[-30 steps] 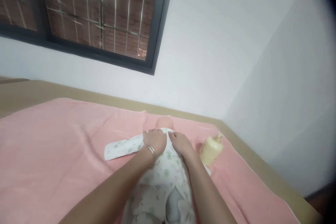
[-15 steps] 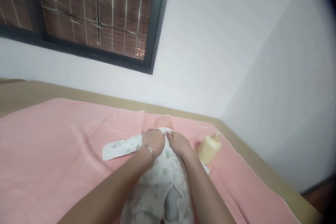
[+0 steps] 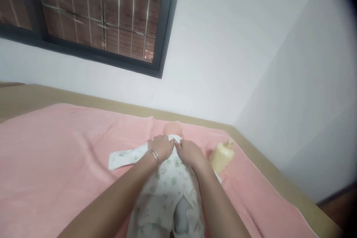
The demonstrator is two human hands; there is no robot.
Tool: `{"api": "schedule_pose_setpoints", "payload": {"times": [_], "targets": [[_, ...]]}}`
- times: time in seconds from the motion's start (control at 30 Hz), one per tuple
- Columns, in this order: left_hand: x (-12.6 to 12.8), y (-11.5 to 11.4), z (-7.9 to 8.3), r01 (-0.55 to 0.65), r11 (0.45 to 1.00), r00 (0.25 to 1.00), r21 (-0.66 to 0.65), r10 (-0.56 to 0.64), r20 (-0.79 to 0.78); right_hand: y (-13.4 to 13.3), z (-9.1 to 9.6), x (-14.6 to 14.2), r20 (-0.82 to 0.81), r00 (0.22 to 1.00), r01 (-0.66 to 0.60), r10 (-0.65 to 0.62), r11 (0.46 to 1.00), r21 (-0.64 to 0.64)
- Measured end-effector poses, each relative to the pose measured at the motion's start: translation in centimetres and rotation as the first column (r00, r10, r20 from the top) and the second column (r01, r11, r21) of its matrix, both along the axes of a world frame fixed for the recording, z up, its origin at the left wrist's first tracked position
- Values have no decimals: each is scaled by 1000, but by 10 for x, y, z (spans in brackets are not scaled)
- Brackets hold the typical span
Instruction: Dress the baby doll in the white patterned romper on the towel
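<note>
A baby doll (image 3: 172, 128) lies on its back on the pink cloth, only the top of its head showing past the collar. It wears a white baby outfit (image 3: 174, 180) with a small green print. My left hand (image 3: 162, 146), with a bangle at the wrist, is closed on the collar's left side. My right hand (image 3: 191, 151) pinches the collar's right side, thumb close to the left thumb. One printed sleeve (image 3: 125, 158) stretches out flat to the left. Low on the outfit, something grey (image 3: 182, 214) shows through a gap. My forearms hide the doll's sides.
A pale yellow pump bottle (image 3: 222, 156) stands right of the doll, close to my right forearm. The pink cloth (image 3: 55, 156) covers a tan padded surface (image 3: 111, 102) that meets a white wall (image 3: 212, 63). A dark-framed barred window (image 3: 158, 55) is at upper left.
My left hand has shifted slightly left and its thumb now meets the collar edge. The collar is drawn up a little between both thumbs. The bottle has not moved.
</note>
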State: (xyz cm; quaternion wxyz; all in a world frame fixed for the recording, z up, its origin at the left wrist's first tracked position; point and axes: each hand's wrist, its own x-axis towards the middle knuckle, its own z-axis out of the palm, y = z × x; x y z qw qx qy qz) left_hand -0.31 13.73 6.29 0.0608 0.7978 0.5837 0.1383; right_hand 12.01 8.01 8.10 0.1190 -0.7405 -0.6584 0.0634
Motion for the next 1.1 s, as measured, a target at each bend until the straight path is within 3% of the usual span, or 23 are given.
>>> {"api": "schedule_pose_setpoints", "payload": {"times": [0.27,0.47,0.63,0.93,1.1], "targets": [[7,-16,0,-26,992,997,121,34,-64,23,-24,22,-216,976,-2,8,1000,25],[4,-8,0,-21,997,999,77,23,-29,6,-5,5,-13,1000,14,-14,1000,11],[-2,7,-4,16,999,995,-50,-11,98,-6,7,-6,51,999,7,-8,1000,23],[-3,8,-5,4,999,987,-37,2,159,22,-26,1,-65,980,192,-187,978,77],[-2,12,-11,-4,1000,988,-26,8,156,24,-32,2,-83,979,192,-184,976,107]]}}
